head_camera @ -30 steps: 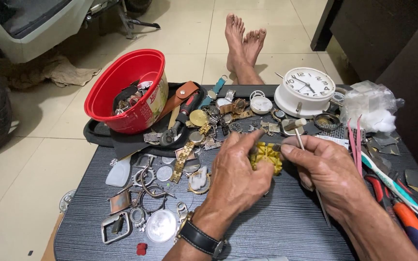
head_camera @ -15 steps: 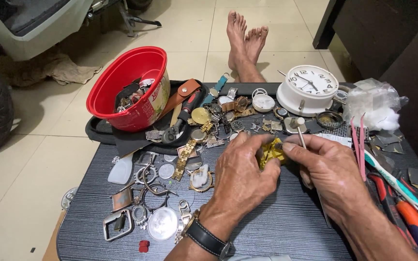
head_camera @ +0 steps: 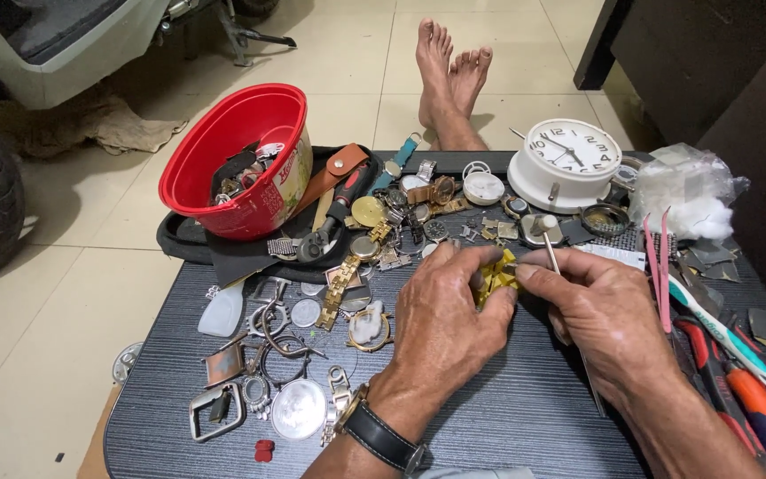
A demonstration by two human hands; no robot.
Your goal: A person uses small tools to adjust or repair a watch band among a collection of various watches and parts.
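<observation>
My left hand (head_camera: 447, 319) and my right hand (head_camera: 597, 310) meet over the middle of a dark striped table (head_camera: 507, 417). Between their fingertips they pinch a small yellow holder (head_camera: 496, 276) with a tiny part in it. My right hand also grips a thin metal tool with a white round top (head_camera: 549, 238), which stands up between its fingers. A black wristwatch (head_camera: 383, 436) is on my left wrist.
A red bowl (head_camera: 228, 168) of watch parts sits at the back left. Watch cases, straps and rings (head_camera: 294, 355) litter the left side. A white clock (head_camera: 569, 161) and cotton wool (head_camera: 689, 200) stand at the back right. Screwdrivers and tweezers (head_camera: 729, 355) lie at right. Bare feet (head_camera: 449, 75) rest beyond the table.
Both hands have stayed together on the yellow holder, turning it slightly. The view has shifted a little.
</observation>
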